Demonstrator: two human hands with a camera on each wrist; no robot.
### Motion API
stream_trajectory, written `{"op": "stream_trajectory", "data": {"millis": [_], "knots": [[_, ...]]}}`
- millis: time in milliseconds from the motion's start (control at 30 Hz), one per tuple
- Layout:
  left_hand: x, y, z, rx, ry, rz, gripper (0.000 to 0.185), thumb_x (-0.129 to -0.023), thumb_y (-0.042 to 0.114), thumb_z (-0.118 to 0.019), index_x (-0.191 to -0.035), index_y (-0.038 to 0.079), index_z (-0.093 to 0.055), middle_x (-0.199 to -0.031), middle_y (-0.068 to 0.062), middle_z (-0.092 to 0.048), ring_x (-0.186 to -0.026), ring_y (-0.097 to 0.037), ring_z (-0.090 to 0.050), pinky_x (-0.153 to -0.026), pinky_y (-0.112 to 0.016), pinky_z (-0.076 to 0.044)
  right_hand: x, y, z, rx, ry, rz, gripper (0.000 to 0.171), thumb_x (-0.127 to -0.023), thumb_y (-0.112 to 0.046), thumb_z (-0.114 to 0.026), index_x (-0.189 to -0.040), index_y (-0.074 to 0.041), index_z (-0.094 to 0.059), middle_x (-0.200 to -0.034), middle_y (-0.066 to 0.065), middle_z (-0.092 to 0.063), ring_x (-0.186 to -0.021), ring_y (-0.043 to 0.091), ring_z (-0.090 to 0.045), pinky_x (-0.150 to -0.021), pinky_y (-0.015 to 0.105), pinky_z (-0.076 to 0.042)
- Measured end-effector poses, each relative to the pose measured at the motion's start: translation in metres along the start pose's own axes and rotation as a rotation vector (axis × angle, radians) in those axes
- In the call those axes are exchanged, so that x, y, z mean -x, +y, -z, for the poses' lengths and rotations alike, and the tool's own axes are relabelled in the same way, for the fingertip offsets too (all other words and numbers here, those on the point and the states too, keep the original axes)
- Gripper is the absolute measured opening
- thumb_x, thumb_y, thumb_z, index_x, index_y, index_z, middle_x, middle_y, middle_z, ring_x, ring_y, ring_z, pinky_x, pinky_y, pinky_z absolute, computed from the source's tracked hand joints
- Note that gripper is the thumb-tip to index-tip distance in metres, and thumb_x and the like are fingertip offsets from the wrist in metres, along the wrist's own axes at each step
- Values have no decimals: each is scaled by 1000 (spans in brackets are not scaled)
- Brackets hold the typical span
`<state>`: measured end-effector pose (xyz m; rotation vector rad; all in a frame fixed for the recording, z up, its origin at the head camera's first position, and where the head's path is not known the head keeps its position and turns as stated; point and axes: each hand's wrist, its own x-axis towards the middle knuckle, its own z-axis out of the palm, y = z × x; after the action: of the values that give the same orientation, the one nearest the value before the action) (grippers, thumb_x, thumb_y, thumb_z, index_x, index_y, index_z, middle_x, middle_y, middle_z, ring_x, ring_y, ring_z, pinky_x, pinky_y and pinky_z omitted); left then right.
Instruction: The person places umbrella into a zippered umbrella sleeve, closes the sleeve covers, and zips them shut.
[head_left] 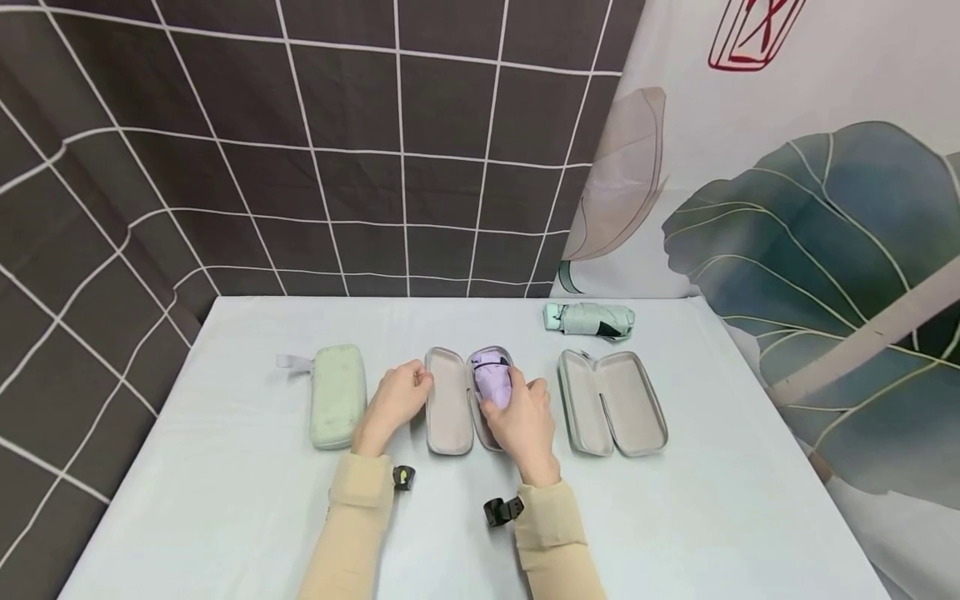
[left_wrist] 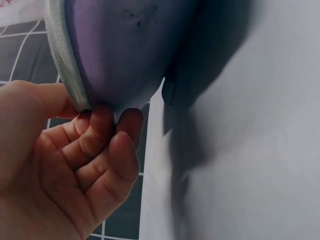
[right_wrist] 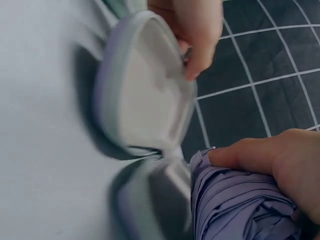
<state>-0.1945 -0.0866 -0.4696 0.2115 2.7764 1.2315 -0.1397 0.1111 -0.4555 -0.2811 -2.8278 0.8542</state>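
Head view, worktop (head_left: pixel 675 533): carries the open green case (head_left: pixel 633 400) at right, the shut case (head_left: pixel 336 396) at left and the green umbrella (head_left: pixel 592 319) toward the back; leave these undisturbed.
Lilac case (head_left: pixel 449 404): open between the other two, halves side by side; brace it so that the receiving half does not tip.
Right hand (head_left: pixel 527 423): fingers curled round the lilac umbrella (head_left: pixel 492 382); lower it squarely, with a firm but uncrushing grip.
Left hand (head_left: pixel 393 404): fingers narrow, pinching the rim of the left half; use this hold as a steady, without lifting.
Umbrella position: over the right half, lengthwise; contact with the lining cannot be told. Align both ends inside the wall before release.
Pleats (right_wrist: pixel 235 205): layered at the end facing the right wrist camera; tuck inward.
Zip edge (right_wrist: pixel 118 107): could snag fabric; check clearance all round.
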Motion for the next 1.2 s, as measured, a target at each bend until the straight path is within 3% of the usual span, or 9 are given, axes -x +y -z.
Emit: {"op": "stream_trajectory", "data": {"millis": [500,1000,1200], "knots": [[0,3,1,-12,-28,-17,22,-101,19,-45,-81,12,-50,-62,-1,-49,-53,-16,-47,-50,-28,-38,2,1,-25,91,100,45,60,-78,-21,-75,-131,-2,-55,-114,28,-46,-103,42,-46,-72,54,-44],[-1,2,1,-31,-38,-40,23,-102,20,-44,-81,12,-49,-63,-1,-49,-55,-16,-47,-52,-29,-38,-5,4,-38,133,102,82,64,-85,-29,-76,-135,1,-50,-119,30,-46,-108,43,-44,-79,52,-41],[0,3,1,-23,-41,-44,23,-102,20,-44,-82,12,-49,-64,-1,-49,-56,-16,-47,-52,-30,-39,-4,1,-43,179,46,55,65,-90,-33,-70,-139,2,-45,-124,29,-43,-112,43,-41,-82,53,-36]]}}
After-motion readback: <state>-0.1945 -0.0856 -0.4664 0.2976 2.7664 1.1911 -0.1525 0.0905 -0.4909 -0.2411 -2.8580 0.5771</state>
